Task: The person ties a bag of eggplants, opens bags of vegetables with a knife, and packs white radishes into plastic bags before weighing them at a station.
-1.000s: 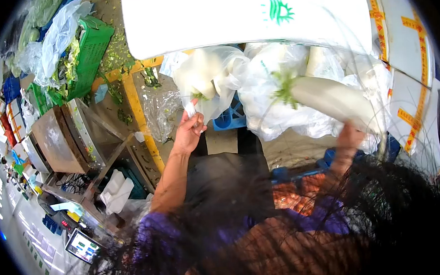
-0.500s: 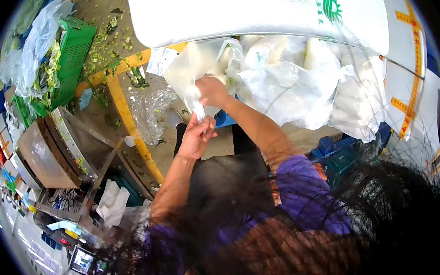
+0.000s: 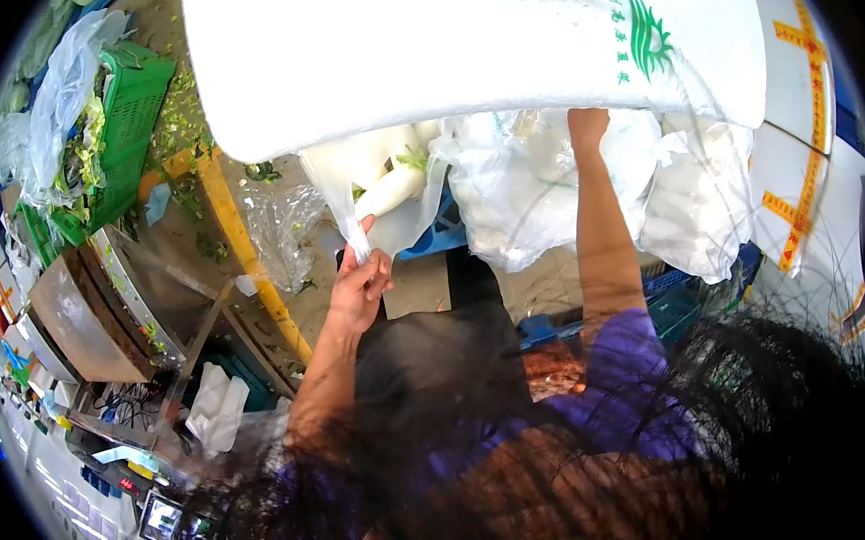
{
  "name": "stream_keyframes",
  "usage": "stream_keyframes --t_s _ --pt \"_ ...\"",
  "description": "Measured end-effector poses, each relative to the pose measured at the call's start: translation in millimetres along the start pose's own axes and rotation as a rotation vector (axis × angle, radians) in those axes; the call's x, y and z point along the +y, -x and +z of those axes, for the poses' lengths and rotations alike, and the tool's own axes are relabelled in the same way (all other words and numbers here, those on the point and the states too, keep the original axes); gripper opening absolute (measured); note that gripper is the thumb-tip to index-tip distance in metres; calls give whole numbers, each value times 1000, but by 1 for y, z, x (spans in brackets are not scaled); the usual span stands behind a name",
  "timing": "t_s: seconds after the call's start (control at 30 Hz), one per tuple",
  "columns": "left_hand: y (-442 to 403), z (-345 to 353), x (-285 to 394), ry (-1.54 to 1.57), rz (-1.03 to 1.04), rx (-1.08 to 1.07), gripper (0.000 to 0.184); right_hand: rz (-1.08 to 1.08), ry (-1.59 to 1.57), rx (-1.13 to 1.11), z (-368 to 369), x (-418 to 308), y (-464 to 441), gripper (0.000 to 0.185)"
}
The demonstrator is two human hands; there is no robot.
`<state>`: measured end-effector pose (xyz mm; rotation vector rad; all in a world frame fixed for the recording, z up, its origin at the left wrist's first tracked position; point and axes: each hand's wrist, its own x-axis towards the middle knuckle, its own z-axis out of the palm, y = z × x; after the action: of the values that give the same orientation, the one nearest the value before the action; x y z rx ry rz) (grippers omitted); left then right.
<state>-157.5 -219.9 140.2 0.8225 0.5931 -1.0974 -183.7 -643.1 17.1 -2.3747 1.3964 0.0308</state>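
Observation:
My left hand (image 3: 360, 288) is closed on the gathered edge of a clear plastic bag (image 3: 330, 178), pulling it into a narrow strip. Inside the bag's mouth lie white radishes (image 3: 392, 192) with short green tops. My right arm reaches forward, and my right hand (image 3: 588, 123) goes under the front edge of a white foam board or lid (image 3: 421, 55) with a green logo; its fingers are hidden. Just below that hand are filled clear bags (image 3: 507, 198) with pale contents.
A green crate (image 3: 137, 129) with leaf scraps and plastic stands at the left. Yellow tape (image 3: 240, 231) marks the littered floor. White boxes with orange tape (image 3: 798, 182) stand at the right, near blue crates (image 3: 668, 282). A metal frame (image 3: 197, 346) is at lower left.
My right hand has left the bag and moved right, to beneath the white foam piece. My left hand still grips the bag and has shifted slightly left. The radishes show more.

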Motion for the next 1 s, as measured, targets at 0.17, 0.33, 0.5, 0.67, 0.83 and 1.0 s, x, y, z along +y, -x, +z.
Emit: stream_keyframes --t_s 0.17,0.33,0.5,0.67,0.83,1.0 --pt "10 6 -3 -16 23 32 56 212 -834 -561 16 4 -3 58" --pt "3 18 -8 -35 33 41 56 -72 -385 -270 43 6 6 67" --pt "8 15 -3 -18 64 66 56 193 -766 -215 -58 49 76 79" --pt "20 -6 0 -61 32 79 56 -159 -113 29 -163 55 144 75" --pt "11 -14 6 -15 20 43 55 -260 309 -286 -215 6 170 64" --pt "15 -32 13 -17 11 28 53 -124 456 -109 -224 21 149 59"
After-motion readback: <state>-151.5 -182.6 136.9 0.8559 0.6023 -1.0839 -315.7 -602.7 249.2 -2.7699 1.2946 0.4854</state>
